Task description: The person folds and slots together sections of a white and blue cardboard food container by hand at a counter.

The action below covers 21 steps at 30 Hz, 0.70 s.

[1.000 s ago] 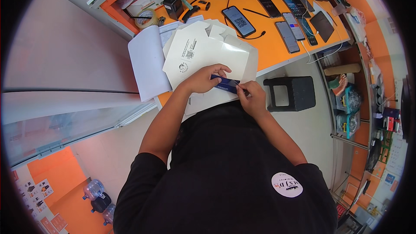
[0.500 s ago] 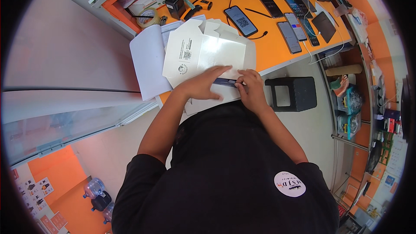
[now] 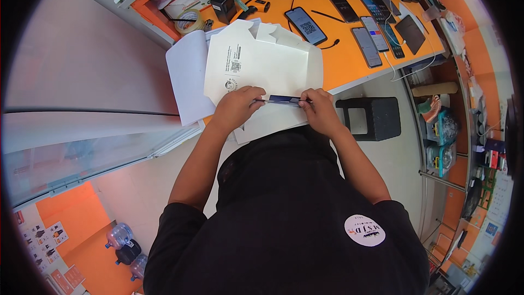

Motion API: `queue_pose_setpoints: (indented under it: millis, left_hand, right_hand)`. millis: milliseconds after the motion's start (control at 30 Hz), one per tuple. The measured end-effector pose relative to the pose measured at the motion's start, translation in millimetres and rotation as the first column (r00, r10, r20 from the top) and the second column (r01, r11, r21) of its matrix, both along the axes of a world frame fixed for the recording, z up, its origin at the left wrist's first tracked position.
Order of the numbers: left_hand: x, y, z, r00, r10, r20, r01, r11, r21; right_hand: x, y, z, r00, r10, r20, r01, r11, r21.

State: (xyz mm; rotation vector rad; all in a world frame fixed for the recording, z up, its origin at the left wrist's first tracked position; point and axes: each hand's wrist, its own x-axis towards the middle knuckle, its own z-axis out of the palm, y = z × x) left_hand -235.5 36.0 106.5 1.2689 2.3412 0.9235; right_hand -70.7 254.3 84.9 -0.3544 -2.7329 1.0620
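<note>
Both my hands hold a thin, flat dark-blue piece [image 3: 285, 99] by its two ends, above an unfolded white cardboard box [image 3: 273, 68]. My left hand [image 3: 236, 110] pinches its left end between thumb and fingers. At the other end my right hand [image 3: 321, 110] grips it the same way. The piece is tilted towards its edge, so its exact kind cannot be made out. Printed marks show on the box's left flap, and its near part reaches my body beneath the hands.
White paper sheets [image 3: 185, 74] lie left of the box. Farther back on the orange desk [image 3: 349, 76] are several phones, one phone [image 3: 305, 25] showing a square code, cables and a tape roll [image 3: 189, 22]. A black stool [image 3: 376, 119] stands right; shelves [image 3: 445, 180] lie beyond.
My left hand has gone from spread over the box to pinching the left end of the dark-blue piece. The right hand keeps its hold, and the piece now spans between both hands.
</note>
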Motion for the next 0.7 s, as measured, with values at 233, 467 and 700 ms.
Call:
queue_pose_setpoints:
  millis: [233,467,700]
  left_hand:
    - [9.8,9.0,-9.1,0.994,0.018,-0.108,-0.014,0.999,0.038]
    - [22.9,20.7,8.4,0.987,0.048,-0.154,-0.063,0.993,-0.097]
    - [36.4,41.1,16.8,0.973,0.023,-0.230,-0.066,0.981,-0.184]
  right_hand:
    - [-1.7,-2.0,7.0,0.995,0.097,-0.019,-0.095,0.993,0.072]
    - [-6.4,-1.2,-4.1,0.982,0.176,-0.066,-0.174,0.984,0.026]
    - [1.0,-4.8,-2.9,0.986,0.169,0.007,-0.169,0.985,-0.030]
